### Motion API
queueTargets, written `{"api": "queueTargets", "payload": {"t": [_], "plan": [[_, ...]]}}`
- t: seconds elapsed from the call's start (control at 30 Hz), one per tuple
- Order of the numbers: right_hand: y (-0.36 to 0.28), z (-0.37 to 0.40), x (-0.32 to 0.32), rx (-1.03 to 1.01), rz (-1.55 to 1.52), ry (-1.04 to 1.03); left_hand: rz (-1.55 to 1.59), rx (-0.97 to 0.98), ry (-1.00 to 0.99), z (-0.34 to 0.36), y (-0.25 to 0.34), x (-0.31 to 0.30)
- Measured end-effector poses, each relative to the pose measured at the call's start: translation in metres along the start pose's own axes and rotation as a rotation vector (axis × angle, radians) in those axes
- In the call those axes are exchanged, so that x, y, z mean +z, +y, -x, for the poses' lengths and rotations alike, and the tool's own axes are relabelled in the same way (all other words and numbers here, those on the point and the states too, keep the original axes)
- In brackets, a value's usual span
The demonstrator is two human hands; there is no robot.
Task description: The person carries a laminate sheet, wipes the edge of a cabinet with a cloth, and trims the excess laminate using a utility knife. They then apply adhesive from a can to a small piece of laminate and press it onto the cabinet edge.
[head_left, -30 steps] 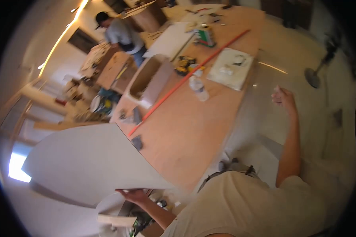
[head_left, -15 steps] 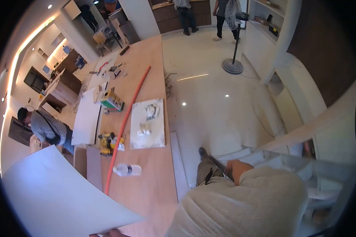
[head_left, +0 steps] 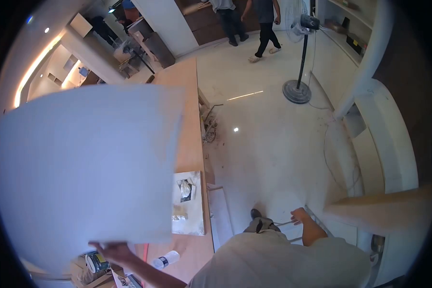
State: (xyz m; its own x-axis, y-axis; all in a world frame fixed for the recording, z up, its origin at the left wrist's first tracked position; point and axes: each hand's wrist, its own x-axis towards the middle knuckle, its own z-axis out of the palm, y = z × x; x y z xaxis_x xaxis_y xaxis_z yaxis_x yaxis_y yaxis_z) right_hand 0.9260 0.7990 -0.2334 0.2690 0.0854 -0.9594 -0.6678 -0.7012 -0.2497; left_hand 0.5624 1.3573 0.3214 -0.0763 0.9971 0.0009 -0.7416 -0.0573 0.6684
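A large white sheet (head_left: 86, 163) stands raised on the left of the head view and hides much of the table behind it. My left hand (head_left: 114, 252) grips its lower edge. My right hand (head_left: 300, 216) hangs out at my right side, fingers loosely apart, with nothing visible in it. On the wooden table (head_left: 189, 129) beyond the sheet lies a white-smeared board (head_left: 193, 206) with lumps of white material on it. Closer to my left forearm, a clear plastic bottle (head_left: 166, 259) lies on its side.
A standing fan (head_left: 300, 62) is on the pale glossy floor, with its cable trailing. Two people (head_left: 264, 31) are at the far end. Below the sheet a dark tub (head_left: 97, 262) sits among boxes. A curved white counter (head_left: 386, 129) runs along the right.
The white sheet has risen and swung rightward in my left hand, covering the drill, box and most of the red pipe. My right hand has moved out from my thigh, and a far person has stepped left.
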Motion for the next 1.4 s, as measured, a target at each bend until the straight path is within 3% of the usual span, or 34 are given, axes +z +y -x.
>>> {"api": "queueTargets", "payload": {"t": [0.13,0.27,0.4,0.57,0.67,0.77,0.87,0.93,1.0,1.13,1.3,1.37,1.4], "plan": [[-0.104,-0.015,-0.034,-0.162,-0.102,0.103,-0.062,-0.188,-0.109,-0.023,-0.129,0.057],[-0.167,-0.013,-0.055,-0.327,-0.177,0.075,-0.092,-0.19,-0.079,-0.036,-0.235,0.096],[-0.219,-0.001,-0.101,-0.335,-0.203,0.073,-0.159,-0.286,-0.216,-0.069,-0.342,0.123],[-0.228,-0.058,-0.189,-0.247,-0.243,0.158,-0.089,-0.399,-0.406,-0.112,-0.482,0.173],[-0.209,-0.078,-0.226,-0.236,-0.361,0.251,-0.066,-0.482,-0.399,-0.145,-0.559,0.192],[-0.23,-0.069,-0.245,0.052,-0.413,0.352,-0.049,-0.451,-0.424,-0.177,-0.618,0.23],[-0.282,-0.083,-0.267,0.062,-0.278,0.279,0.104,-0.464,-0.528,-0.212,-0.694,0.272],[-0.337,-0.105,-0.281,-0.012,-0.141,0.228,0.292,-0.461,-0.591,-0.228,-0.735,0.305],[-0.4,-0.137,-0.304,-0.097,-0.005,0.19,0.642,-0.534,-1.217,-0.266,-0.774,0.348],[-0.535,-0.206,-0.372,-0.232,0.214,0.127,0.675,-0.291,-1.164,-0.269,-0.834,0.414],[-0.749,-0.265,-0.474,-0.478,0.523,0.034,0.6,-0.112,-1.154,-0.28,-0.85,0.476],[-0.86,-0.283,-0.503,-0.397,0.303,0.011,0.568,-0.007,-1.115,-0.282,-0.857,0.488],[-0.919,-0.299,-0.511,-0.257,0.112,0.081,0.55,0.026,-1.095,-0.29,-0.861,0.492]]}}
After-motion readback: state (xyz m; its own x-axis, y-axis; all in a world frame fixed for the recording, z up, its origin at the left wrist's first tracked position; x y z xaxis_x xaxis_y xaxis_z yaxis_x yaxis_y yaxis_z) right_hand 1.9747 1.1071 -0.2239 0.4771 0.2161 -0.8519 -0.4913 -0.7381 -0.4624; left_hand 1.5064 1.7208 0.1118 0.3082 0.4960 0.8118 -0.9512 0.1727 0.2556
